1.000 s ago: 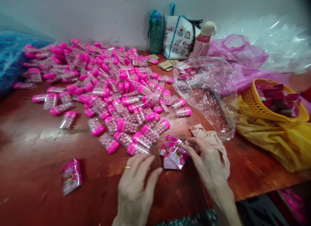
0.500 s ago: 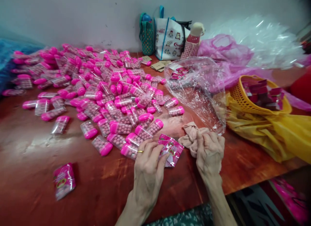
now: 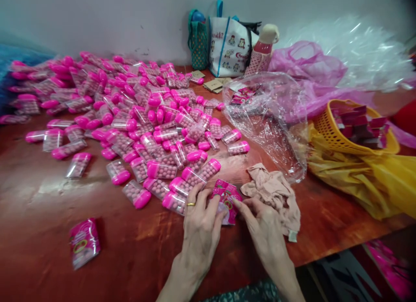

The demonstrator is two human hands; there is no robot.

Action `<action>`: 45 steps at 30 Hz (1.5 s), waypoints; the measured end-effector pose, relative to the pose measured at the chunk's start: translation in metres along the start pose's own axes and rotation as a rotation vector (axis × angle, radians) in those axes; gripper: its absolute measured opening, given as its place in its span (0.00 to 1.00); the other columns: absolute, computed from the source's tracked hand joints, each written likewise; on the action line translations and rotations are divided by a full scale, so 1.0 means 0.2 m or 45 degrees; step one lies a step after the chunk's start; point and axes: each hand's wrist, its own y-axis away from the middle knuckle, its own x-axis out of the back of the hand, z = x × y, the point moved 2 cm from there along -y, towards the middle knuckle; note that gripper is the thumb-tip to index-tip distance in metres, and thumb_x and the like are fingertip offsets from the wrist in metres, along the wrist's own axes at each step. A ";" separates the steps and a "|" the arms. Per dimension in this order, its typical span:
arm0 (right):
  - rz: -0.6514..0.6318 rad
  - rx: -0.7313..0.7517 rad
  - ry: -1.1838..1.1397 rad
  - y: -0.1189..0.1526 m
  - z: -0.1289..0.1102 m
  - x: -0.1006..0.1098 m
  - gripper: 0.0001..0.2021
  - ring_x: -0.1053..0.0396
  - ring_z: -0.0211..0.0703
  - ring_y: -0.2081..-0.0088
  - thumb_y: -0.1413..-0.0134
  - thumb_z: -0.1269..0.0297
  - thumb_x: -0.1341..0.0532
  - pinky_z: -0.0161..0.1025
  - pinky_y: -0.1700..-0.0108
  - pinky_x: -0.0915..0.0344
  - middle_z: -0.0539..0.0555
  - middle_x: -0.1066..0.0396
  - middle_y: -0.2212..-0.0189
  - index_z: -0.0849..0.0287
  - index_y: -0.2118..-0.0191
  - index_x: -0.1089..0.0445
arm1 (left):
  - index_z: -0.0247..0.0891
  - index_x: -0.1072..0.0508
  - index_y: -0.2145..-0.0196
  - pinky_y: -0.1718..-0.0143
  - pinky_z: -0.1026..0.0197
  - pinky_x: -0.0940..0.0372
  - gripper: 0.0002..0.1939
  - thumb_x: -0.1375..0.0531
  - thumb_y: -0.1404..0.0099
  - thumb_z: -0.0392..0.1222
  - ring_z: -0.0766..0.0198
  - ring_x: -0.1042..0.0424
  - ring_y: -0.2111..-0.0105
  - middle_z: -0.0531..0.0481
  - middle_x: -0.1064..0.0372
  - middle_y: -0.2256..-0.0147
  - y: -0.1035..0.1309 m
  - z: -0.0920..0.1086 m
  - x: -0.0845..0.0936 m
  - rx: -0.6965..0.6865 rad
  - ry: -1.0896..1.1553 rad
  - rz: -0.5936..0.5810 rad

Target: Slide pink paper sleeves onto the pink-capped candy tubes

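Note:
A shiny pink printed packet (image 3: 231, 206) lies on the table between my hands. My left hand (image 3: 200, 222) has its fingers bent over the left side of the packet, gripping it, and a ring shows on one finger. From the other side, thumb and fingertips of my right hand (image 3: 264, 222) close on the packet's right edge. Just beyond the right hand rests a crumpled beige cloth (image 3: 276, 191), touched by nothing I can see. Small clear containers with pink caps and pinkish beads (image 3: 162, 170) lie in a heap beside my left fingers.
Another pink packet (image 3: 84, 243) lies at the left front. To the right are a clear plastic bag (image 3: 269, 111), a yellow basket (image 3: 325, 128) of dark pink packets and a yellow bag (image 3: 344, 180). Along the wall stand a printed tote bag (image 3: 224, 50) and a bottle (image 3: 260, 55).
My right hand has let go of the beige cloth and moved left to the packet. The cloth now lies spread out more. My left hand stays on the packet.

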 end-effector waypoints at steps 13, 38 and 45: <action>0.101 -0.263 -0.374 0.01 0.04 -0.09 0.11 0.37 0.38 0.74 0.50 0.58 0.38 0.34 0.71 0.39 0.49 0.34 0.77 0.60 0.73 0.34 | 0.35 0.30 0.58 0.50 0.44 0.39 0.12 0.41 0.42 0.34 0.47 0.43 0.47 0.42 0.32 0.58 0.00 -0.02 0.00 0.007 -0.027 -0.010; 0.852 -0.158 -0.569 0.03 -0.02 0.25 0.13 0.33 0.34 0.73 0.54 0.67 0.33 0.31 0.72 0.35 0.50 0.28 0.69 0.57 0.59 0.27 | 0.32 0.31 0.57 0.57 0.50 0.36 0.13 0.41 0.41 0.36 0.53 0.34 0.60 0.43 0.30 0.63 -0.12 0.19 -0.06 0.079 0.113 -0.128; 0.941 -0.113 -0.699 0.04 -0.04 0.29 0.11 0.36 0.28 0.78 0.58 0.70 0.31 0.26 0.76 0.37 0.47 0.29 0.74 0.60 0.64 0.25 | 0.28 0.28 0.59 0.57 0.50 0.36 0.13 0.46 0.42 0.27 0.50 0.32 0.59 0.35 0.30 0.62 -0.12 0.45 -0.38 -0.039 -0.008 -0.298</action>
